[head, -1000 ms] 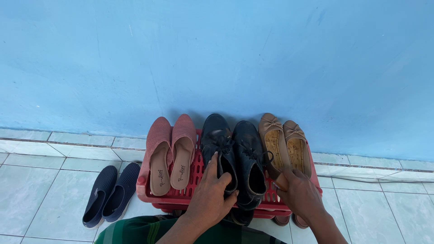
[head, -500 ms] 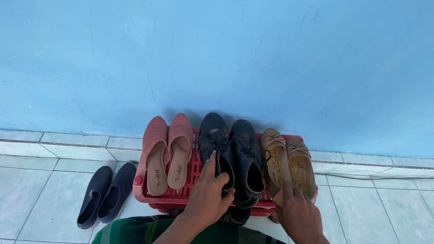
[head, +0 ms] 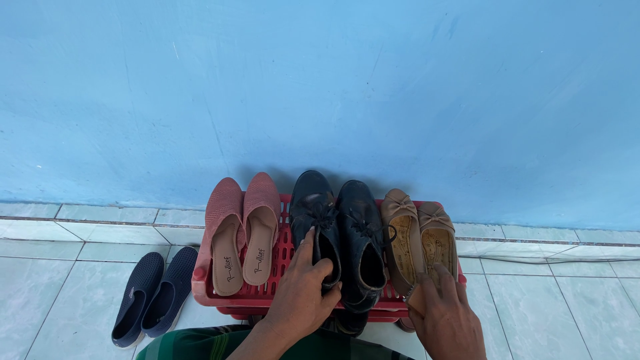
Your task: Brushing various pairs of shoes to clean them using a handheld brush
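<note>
On the red shoe rack (head: 220,298), the left hand (head: 303,293) grips a black lace-up shoe (head: 319,230); the right hand (head: 443,313) presses the tan flats (head: 420,240) beside it. Best square heels to the rack's front edge.

Shoes under red rack (head: 227,299) mostly hidden; forearms cut off at bottom edge

Both forearms were bare, with no sleeves, watch or rings visible on the left hand (head: 303,293) or right hand (head: 443,313). A dark green garment (head: 200,343) with thin lighter stripes occupied the lower centre of the frame.
</note>
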